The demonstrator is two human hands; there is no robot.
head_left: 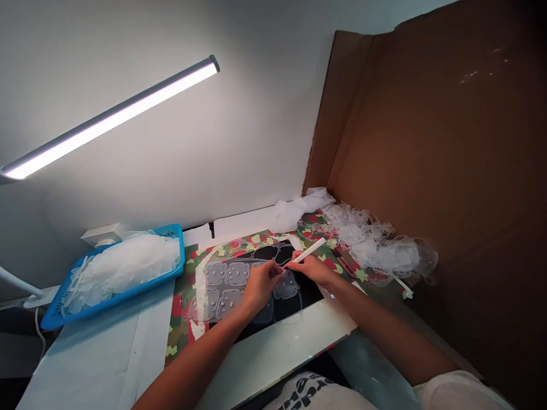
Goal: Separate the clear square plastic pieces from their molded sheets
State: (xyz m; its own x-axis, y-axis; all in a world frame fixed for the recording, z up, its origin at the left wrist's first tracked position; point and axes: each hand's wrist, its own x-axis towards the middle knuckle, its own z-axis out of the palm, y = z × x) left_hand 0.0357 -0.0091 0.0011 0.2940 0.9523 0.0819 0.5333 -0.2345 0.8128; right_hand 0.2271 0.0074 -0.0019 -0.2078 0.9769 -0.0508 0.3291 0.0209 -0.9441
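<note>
A translucent, rubbery-looking moulded sheet (pixel 231 274) with several rounded, square-shaped pieces lies on a black surface (pixel 314 290). My left hand (pixel 264 283) is closed in a pinch at the sheet's upper right part, fingertips almost touching those of my right hand. My right hand (pixel 311 269) grips a slim white pen-shaped tool (pixel 311 249), whose back end points up and to the right. The tool's working tip is hidden by the fingers. Just below both hands sits one rounded piece (pixel 286 287) of the sheet.
To the left, a blue plastic basket (pixel 183 250) holds a heap of translucent pieces (pixel 128 259). Tangled clear scraps (pixel 363 236) are piled at right against a cardboard panel (pixel 427 142). A camouflage-patterned covering (pixel 182 307) lies beneath the work. Above hangs a lit tube lamp (pixel 115 117).
</note>
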